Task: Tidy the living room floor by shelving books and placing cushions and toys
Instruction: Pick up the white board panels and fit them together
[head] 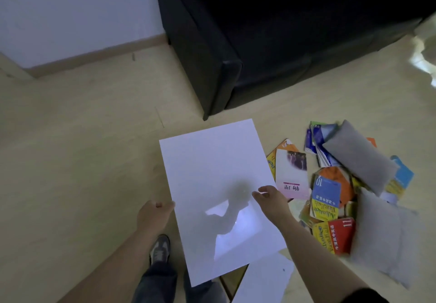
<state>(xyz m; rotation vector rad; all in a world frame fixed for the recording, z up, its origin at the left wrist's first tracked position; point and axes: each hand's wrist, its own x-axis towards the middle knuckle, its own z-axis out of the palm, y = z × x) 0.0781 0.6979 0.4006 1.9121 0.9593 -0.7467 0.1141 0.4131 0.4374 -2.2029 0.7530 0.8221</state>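
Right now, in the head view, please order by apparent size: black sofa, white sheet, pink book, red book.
1. black sofa
2. white sheet (nearest the camera)
3. pink book
4. red book, partly hidden, so last two unsure

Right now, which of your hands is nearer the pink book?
Right. The right hand grips the white sheet beside the pink book; the left hand holds its opposite edge, farther away.

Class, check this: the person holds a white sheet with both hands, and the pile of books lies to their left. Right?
No. The head view shows the pile of books to their right; the left hand and right hand do hold the white sheet.
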